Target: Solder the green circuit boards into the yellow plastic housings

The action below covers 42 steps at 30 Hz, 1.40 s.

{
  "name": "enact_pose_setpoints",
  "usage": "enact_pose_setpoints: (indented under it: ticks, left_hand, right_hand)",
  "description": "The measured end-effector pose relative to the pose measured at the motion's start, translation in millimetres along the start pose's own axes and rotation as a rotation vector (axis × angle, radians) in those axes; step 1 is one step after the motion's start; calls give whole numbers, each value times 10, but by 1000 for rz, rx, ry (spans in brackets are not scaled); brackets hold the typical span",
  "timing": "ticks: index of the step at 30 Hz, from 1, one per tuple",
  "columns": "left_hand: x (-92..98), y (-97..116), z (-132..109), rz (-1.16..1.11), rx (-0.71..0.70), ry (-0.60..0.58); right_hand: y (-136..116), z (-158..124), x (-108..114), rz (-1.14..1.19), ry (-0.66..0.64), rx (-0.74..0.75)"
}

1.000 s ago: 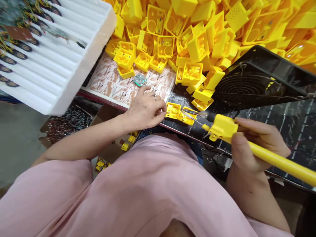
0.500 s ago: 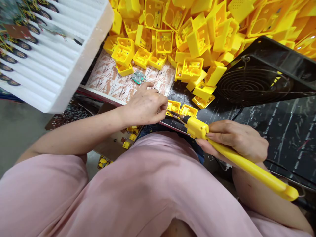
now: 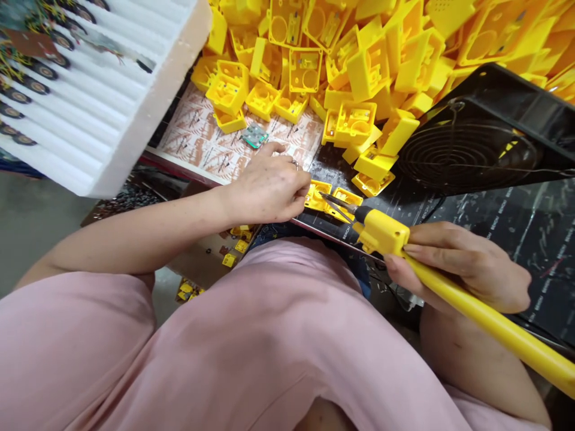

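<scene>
My right hand [image 3: 467,260] is closed around a soldering iron [image 3: 386,230] with a yellow handle. The iron's dark tip reaches over an opened yellow plastic case [image 3: 344,200], whose two shallow halves lie side by side at the bench edge. A thin metal strip or wire runs just below the tip. At the left end of the case, my left hand [image 3: 269,188] is curled against it, thumb and fingertips partly hidden, with the index finger stretched forward. Just beyond that finger lies a small green circuit board [image 3: 255,136] on the patterned sheet [image 3: 197,134].
A large heap of yellow plastic cases [image 3: 305,69] covers the back of the bench. On the right stands a black fan [image 3: 476,137] with a wire guard. At the left, a white foam tray [image 3: 117,114] holds round parts with wires. Yellow pieces [image 3: 229,260] lie below the bench.
My right hand has drawn the soldering iron to the right, and its tip now sits farther from my left fingers. My left hand stays at the case.
</scene>
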State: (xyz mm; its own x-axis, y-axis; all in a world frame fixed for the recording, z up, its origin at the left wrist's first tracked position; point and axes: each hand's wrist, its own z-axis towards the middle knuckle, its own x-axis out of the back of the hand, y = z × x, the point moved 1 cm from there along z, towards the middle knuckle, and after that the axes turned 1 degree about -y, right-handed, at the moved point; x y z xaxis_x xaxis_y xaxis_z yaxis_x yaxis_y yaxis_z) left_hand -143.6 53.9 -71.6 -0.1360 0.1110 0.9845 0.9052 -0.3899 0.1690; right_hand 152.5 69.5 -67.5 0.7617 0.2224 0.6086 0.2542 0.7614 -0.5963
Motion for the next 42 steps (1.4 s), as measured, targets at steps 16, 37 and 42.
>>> enact_pose_setpoints:
  ticks: [16,37,42]
  left_hand:
    - [-56,-234,-626,-248,432,385]
    - [175,-202,-68,-536,162,-47]
    - [202,-218,121,-490,165,-132]
  right_hand:
    - [4,-199,-206,-100,307,-5]
    - [54,-168,-166,-42,332,-12]
    - [17,-108,-219,-54,278,39]
